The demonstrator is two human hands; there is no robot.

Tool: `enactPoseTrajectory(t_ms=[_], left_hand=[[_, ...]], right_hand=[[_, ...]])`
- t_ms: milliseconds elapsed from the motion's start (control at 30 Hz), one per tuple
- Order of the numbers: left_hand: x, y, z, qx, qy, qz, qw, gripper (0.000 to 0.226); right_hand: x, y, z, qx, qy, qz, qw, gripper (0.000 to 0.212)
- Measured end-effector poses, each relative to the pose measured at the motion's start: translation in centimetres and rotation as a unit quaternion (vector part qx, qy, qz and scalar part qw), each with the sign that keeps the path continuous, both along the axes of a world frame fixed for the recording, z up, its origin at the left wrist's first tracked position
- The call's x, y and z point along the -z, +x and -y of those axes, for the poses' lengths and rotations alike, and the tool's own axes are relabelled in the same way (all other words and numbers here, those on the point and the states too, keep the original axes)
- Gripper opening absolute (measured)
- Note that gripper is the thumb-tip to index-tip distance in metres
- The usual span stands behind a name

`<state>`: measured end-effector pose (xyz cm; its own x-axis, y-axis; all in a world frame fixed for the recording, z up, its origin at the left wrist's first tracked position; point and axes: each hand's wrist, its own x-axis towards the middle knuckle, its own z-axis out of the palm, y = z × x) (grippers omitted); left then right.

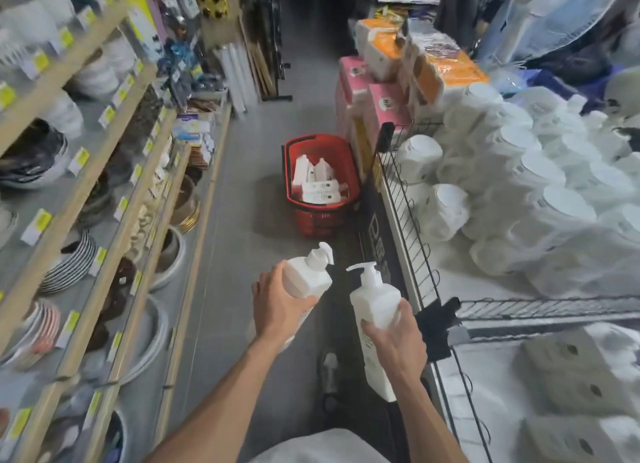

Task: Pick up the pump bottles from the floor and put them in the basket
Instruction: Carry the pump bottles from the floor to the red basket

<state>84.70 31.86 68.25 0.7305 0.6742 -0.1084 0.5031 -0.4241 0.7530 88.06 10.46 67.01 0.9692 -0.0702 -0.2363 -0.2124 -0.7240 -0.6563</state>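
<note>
White left bottle (306, 277): left hand (277, 307) grips it.
Right bottle (375, 307): right hand (398, 345) grips it.
Basket (318, 220): 12 o'clock, well apart.
Risk: tossing from here may miss.

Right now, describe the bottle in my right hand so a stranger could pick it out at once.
Start at the wire rack of white bowls on the aisle's right side. Just left of its near corner, the right hand grips a white pump bottle. Unlike the other bottle in the left hand, its nozzle points left and it is nearer the rack.
</note>
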Motion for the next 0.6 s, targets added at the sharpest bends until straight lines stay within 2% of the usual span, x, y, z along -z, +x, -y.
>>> enactPoseTrajectory(t_ms=[267, 400, 600], left_hand=[[1.4, 11.5, -2.5, -0.036, 0.003, -0.023, 0.999, 0.083], [1.6, 16.3, -4.2, -0.050, -0.009, -0.027, 0.998, 0.078], [2.0, 23.3, -8.1, -0.052, -0.007, -0.023, 0.998, 0.081]], right_hand=[[1.2, 14.1, -2.5, -0.034, -0.006, -0.017, 0.999, 0.063], [1.4, 19.7, -4.4, -0.054, -0.001, -0.018, 0.998, 0.057], [1.7, 27.0, -8.5, -0.059, -0.004, -0.017, 0.998, 0.059]])
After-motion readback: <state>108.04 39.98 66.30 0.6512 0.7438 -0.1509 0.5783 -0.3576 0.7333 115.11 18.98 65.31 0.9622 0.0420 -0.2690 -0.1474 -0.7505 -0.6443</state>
